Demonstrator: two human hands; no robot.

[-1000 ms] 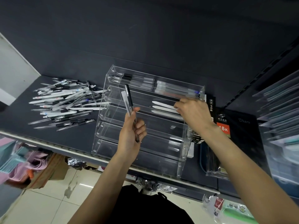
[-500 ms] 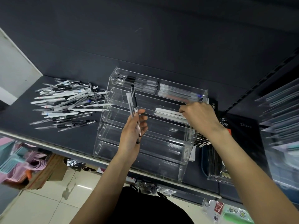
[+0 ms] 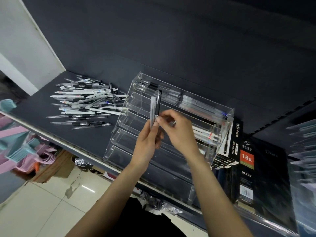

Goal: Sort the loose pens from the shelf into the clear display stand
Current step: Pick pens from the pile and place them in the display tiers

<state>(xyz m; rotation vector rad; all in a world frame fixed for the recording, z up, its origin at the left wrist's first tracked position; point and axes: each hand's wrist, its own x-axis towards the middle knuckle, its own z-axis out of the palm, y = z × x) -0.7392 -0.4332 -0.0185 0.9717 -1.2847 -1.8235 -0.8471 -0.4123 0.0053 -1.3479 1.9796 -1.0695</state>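
Plastic pens (image 3: pixel 155 106), light, stiff, slick | mid-frame, left hand (image 3: pixel 148 141) gripped two upright | right hand (image 3: pixel 177 130) pinched one mid-barrel.

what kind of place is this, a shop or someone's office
Most likely a stationery shop: a tiered clear acrylic display stand on a dark grey shelf, a heap of loose white and black pens, and black packaged diaries with an orange 18K label beside it.

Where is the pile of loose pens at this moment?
In the head view, the pile of loose pens lies on the dark shelf, left of the clear display stand and beyond the left hand.
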